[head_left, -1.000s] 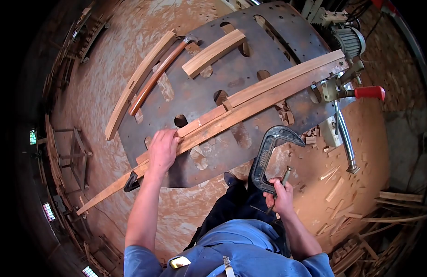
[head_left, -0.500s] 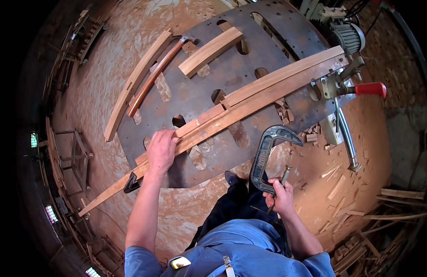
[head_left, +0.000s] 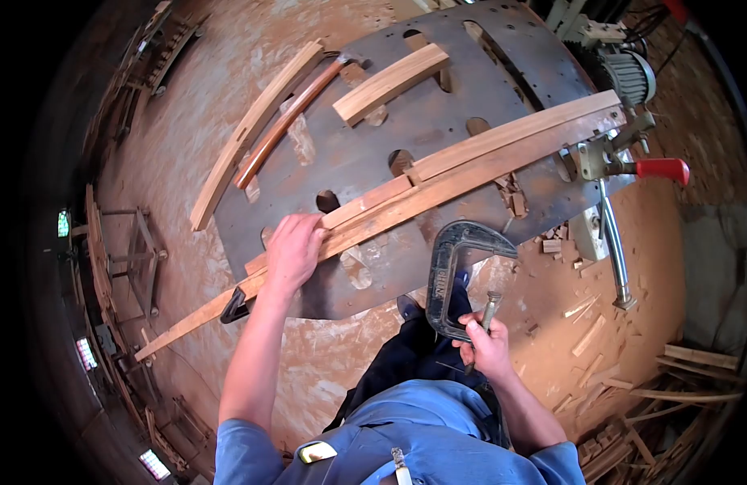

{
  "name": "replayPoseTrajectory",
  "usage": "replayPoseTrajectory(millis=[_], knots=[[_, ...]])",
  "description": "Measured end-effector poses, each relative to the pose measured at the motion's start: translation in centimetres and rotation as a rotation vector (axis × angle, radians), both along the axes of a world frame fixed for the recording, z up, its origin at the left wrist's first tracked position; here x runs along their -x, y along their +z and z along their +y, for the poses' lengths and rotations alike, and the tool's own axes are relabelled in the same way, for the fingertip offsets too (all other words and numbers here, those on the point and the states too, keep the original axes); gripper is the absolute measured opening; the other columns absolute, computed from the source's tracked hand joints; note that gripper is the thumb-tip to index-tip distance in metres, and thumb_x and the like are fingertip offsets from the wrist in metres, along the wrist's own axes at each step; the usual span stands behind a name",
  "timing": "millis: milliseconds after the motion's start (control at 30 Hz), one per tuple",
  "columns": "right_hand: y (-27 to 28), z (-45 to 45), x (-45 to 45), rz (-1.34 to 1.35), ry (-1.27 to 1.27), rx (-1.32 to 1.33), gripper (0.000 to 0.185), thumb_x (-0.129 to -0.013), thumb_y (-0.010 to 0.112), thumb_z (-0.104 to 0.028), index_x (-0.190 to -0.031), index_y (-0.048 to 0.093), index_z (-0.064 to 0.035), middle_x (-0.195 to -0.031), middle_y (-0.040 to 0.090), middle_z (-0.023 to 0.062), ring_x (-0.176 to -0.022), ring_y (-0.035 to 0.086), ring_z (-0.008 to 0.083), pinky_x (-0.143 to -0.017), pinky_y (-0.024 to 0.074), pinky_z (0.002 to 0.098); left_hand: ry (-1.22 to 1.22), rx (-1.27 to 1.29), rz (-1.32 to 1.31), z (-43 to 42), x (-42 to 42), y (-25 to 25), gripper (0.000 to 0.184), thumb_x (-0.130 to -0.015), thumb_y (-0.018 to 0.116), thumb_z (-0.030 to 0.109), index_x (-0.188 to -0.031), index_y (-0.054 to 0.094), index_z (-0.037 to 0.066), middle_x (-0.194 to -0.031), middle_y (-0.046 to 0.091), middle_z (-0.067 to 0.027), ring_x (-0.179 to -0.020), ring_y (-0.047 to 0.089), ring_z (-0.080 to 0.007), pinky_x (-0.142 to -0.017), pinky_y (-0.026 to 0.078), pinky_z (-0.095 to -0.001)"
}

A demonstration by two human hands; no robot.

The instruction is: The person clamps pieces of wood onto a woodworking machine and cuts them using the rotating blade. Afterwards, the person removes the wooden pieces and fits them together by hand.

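My left hand [head_left: 295,252] is closed over long wooden strips [head_left: 373,225] that lie along the near side of the metal table; the fingertips' undersides are hidden. A thinner reddish block [head_left: 367,202] lies against the long strip, just right of that hand. In my right hand [head_left: 485,347] is a black C-clamp [head_left: 440,279], gripped near its screw, with its jaw pointing right beside the table's near edge. A second black clamp [head_left: 234,307] sits on the strip's left part. Farther right, a curved wooden piece [head_left: 511,137] rests along the strip.
The slotted metal table [head_left: 373,145] holds a hammer [head_left: 288,121], a long curved piece [head_left: 248,137] and a short block [head_left: 389,83]. A red-handled toggle clamp [head_left: 660,168] and a motor [head_left: 628,77] are at right. Wood scraps [head_left: 583,335] litter the floor.
The C-clamp in my right hand has moved slightly left, nearer the strips. The view has shifted a little, so the table sits farther right. My left hand stays on the strips.
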State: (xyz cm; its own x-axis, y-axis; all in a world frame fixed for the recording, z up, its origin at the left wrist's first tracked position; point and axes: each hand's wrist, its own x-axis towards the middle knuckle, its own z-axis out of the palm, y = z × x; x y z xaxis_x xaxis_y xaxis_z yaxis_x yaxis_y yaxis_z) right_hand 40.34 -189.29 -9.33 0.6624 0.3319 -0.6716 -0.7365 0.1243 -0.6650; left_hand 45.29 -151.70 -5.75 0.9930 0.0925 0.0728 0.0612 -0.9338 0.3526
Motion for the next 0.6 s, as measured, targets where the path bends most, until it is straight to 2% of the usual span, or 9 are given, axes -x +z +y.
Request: replayPoseTrajectory(millis=[67,167,200,300,333,433,467,567,600], knots=[[1.0,1.7,-0.7,0.011,0.034,-0.053,0.022,-0.099,0.06,-0.02,-0.105,0.062,0.0018,-0.066,0.064,0.0111,-0.043,0.05,0.0085,-0.04,0.0394,0.0241,0.03,0.071,0.032,0.4,-0.4,0.2,0.029,-0.094,0.061,0.019,-0.117,0.065,0.002,-0.102,0.068,-0.0136,-0.1,0.064,-0.0317,-0.086,0.051,-0.0411],[1.7,5.1,-1.9,0.045,0.183,-0.134,0.022,-0.099,0.062,-0.021,-0.104,0.061,0.0001,-0.066,0.063,0.0098,-0.042,0.05,0.008,-0.039,0.0383,0.0236,0.238,0.415,0.256,1.7,-1.2,1.7,0.039,-0.101,0.052,0.032,-0.126,0.063,0.004,-0.107,0.071,-0.0128,-0.106,0.065,-0.0253,-0.088,0.051,-0.0379],[1.9,6.7,-2.4,0.074,0.224,-0.144,0.023,-0.098,0.063,-0.023,-0.104,0.061,-0.0005,-0.066,0.063,0.0094,-0.041,0.049,0.0077,-0.038,0.0369,0.0232,0.206,0.456,0.327,3.0,-1.5,1.6,0.05,-0.103,0.046,0.044,-0.132,0.061,0.006,-0.112,0.071,-0.0099,-0.11,0.063,-0.0196,-0.091,0.05,-0.0346],[2.1,11.2,-3.6,0.115,0.376,-0.177,0.034,-0.097,0.063,-0.034,-0.106,0.06,-0.0012,-0.066,0.063,0.0103,-0.039,0.048,0.0092,-0.036,0.037,0.0252,0.218,0.669,0.403,4.0,-2.3,3.1,0.054,-0.101,0.048,0.049,-0.132,0.06,0.005,-0.113,0.07,-0.0086,-0.107,0.062,-0.0195,-0.095,0.049,-0.0333],[2.1,12.5,-3.9,0.107,0.42,-0.174,0.036,-0.097,0.063,-0.036,-0.105,0.06,-0.0012,-0.066,0.063,0.0105,-0.039,0.047,0.0096,-0.036,0.0373,0.0257,0.212,0.709,0.385,4.2,-2.4,2.8,0.051,-0.099,0.054,0.047,-0.128,0.062,0.006,-0.109,0.07,-0.0075,-0.106,0.061,-0.0186,-0.094,0.048,-0.0325],[1.7,15.3,-4.1,0.101,0.526,-0.171,0.04,-0.096,0.062,-0.041,-0.102,0.061,-0.0012,-0.067,0.064,0.0111,-0.038,0.047,0.0106,-0.036,0.0379,0.0272,0.15,0.571,0.522,4.6,-2.7,3.2,0.044,-0.095,0.062,0.039,-0.125,0.064,0.007,-0.11,0.069,-0.0078,-0.105,0.061,-0.0162,-0.093,0.048,-0.0317],[1.8,16.0,-4.1,0.109,0.548,-0.177,0.041,-0.096,0.062,-0.041,-0.102,0.062,-0.0011,-0.067,0.064,0.0113,-0.037,0.047,0.0108,-0.035,0.038,0.0276,0.136,0.53,0.438,4.5,-2.5,2.8,0.038,-0.089,0.07,0.029,-0.118,0.068,0.005,-0.104,0.07,-0.0056,-0.098,0.061,-0.013,-0.091,0.049,-0.0303],[1.6,17.5,-4.2,0.132,0.587,-0.126,0.041,-0.096,0.062,-0.042,-0.098,0.063,-0.0006,-0.066,0.064,0.0118,-0.037,0.047,0.0119,-0.035,0.0384,0.0286,0.2,0.648,0.489,5.2,-2.5,2.4,0.035,-0.085,0.074,0.025,-0.112,0.07,0.003,-0.098,0.071,-0.0033,-0.091,0.06,-0.011,-0.087,0.049,-0.0292],[1.4,17.9,-4.2,0.116,0.589,-0.095,0.042,-0.096,0.062,-0.042,-0.098,0.062,-0.0001,-0.065,0.064,0.0119,-0.037,0.047,0.0121,-0.035,0.0384,0.0287,0.194,0.687,0.434,5.0,-2.5,2.2,0.032,-0.083,0.076,0.022,-0.108,0.072,0.003,-0.092,0.071,-0.0013,-0.085,0.059,-0.0095,-0.083,0.049,-0.0282]])
